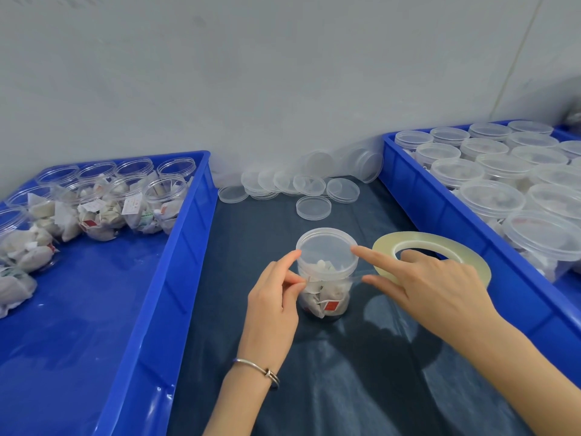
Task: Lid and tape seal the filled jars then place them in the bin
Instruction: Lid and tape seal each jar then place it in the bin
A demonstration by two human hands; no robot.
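- Jar [325, 278] in hand stands upright on the dark counter [361, 372] between the two blue bins, filled with tea bags, its clear lid [327, 250] already seated on top.
- Taping is under way, I judge: a thin clear strip seems to run from the jar's side, just under the lid, toward the tape roll [432, 254].
- My left hand [276, 297] pinches at the jar's left side near the lid seam, thumb and fingers together on what looks like the tape end; the forefinger touches the lid's edge.
- My right hand [434, 284] has a finger hooked through the roll's hole and holds it, while the forefinger reaches out straight to the lid's right edge.
- Left bin [176, 247] holds a cluster of filled jars with no lids, so a good deal of work is left.
- Right bin [440, 209] is packed with lidded jars; whether each is taped I cannot tell, but this looks like the finished lot.
- Spare lids [295, 187] lie scattered at the back of the counter against the wall, ready for the next jars.
- Still to do for this jar: wrap the seam round, cut the tape, set it in the right bin.
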